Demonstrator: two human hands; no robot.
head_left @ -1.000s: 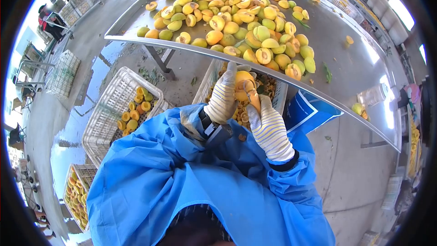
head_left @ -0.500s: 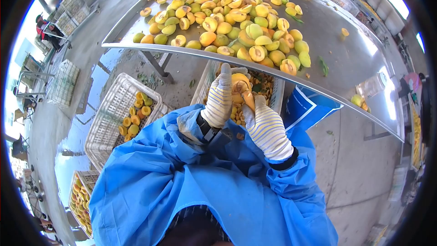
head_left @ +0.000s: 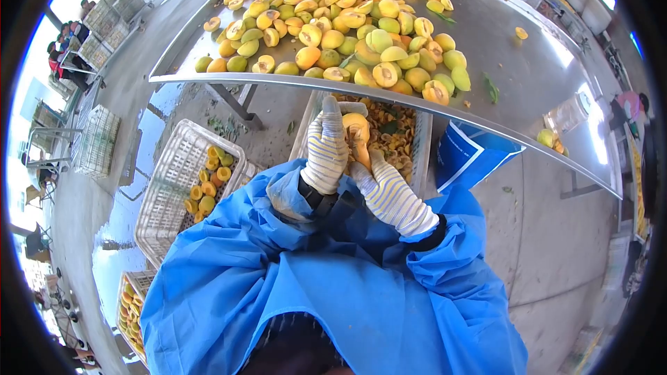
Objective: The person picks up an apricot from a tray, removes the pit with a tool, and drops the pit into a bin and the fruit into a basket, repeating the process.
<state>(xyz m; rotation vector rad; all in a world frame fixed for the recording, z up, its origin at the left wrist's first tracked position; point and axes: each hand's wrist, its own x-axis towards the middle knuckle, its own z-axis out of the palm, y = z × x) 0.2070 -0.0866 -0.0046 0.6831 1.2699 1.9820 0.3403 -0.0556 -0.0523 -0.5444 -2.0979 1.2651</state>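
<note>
My left hand (head_left: 325, 149), in a striped knit glove, is closed around a yellow peach half (head_left: 355, 123) just below the table edge. My right hand (head_left: 392, 194), gloved the same way, is closed on a small tool with a tan handle (head_left: 361, 155), whose tip meets the cut side of the fruit. The tool's working end is too small and partly hidden to make out. Under both hands stands a pale plastic crate (head_left: 421, 149) full of brown and orange fruit scraps. Many peach halves (head_left: 347, 28) are heaped on the metal table (head_left: 479, 48) ahead.
On my left a white crate (head_left: 156, 198) contains peach halves, with another crate (head_left: 133, 319) of fruit below it. A blue bag-like container (head_left: 469, 160) stands right of the scraps. A clear plastic container (head_left: 566, 119) lies on the table's right. People (head_left: 66, 52) work at far left.
Both hands have shifted slightly left, staying together at the fruit. The tan-handled tool now points more steeply up into the peach half. The view has tilted a little.
</note>
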